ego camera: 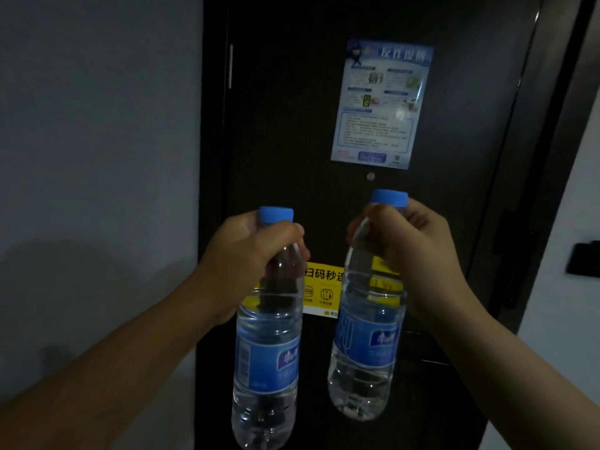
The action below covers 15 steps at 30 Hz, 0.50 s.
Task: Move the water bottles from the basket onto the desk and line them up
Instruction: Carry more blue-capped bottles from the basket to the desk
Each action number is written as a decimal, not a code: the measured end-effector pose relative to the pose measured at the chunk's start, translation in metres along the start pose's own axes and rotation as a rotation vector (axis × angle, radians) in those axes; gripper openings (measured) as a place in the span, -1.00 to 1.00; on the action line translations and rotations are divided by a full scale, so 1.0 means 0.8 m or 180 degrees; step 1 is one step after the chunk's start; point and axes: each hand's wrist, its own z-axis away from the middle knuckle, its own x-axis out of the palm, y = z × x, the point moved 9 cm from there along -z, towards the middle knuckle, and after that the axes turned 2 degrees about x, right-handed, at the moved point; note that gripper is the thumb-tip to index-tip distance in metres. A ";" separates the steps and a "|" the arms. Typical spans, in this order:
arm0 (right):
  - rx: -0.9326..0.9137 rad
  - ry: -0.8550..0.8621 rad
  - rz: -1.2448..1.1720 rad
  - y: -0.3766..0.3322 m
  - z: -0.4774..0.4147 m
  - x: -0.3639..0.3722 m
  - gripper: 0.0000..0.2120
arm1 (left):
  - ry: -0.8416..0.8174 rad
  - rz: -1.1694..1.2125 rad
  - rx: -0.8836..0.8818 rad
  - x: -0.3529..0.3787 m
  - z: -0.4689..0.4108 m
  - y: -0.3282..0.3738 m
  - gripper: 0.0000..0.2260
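I hold two clear water bottles with blue caps and blue labels up in the air in front of a dark door. My left hand (246, 254) grips the neck of the left bottle (266, 352) just under its cap. My right hand (406, 241) grips the neck of the right bottle (367, 345), which hangs slightly tilted. Both bottles hang upright and free, a short gap between them. Neither the basket nor the desk is in view.
A dark door (292, 125) fills the middle, with a blue notice (380, 105) and a yellow sticker (324, 287) on it. A pale wall (97, 157) stands at the left. A dark switch plate (582, 258) is on the right wall.
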 end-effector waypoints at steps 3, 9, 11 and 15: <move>-0.0075 0.0007 -0.0011 -0.023 0.001 0.004 -0.93 | -0.0105 -0.0006 -0.0005 -0.003 0.005 0.017 -0.86; -0.0067 -0.0211 -0.0154 -0.042 -0.010 0.017 -0.92 | 0.0096 -0.0070 0.0103 -0.021 0.007 0.047 -0.84; -0.0074 -0.0334 -0.0246 -0.041 -0.015 0.023 -0.93 | 0.0199 -0.0172 0.0104 -0.025 0.008 0.053 -0.84; -0.0105 -0.0569 -0.0546 -0.030 -0.031 0.031 -0.90 | 0.0574 -0.0498 0.0044 -0.035 0.009 0.056 -0.83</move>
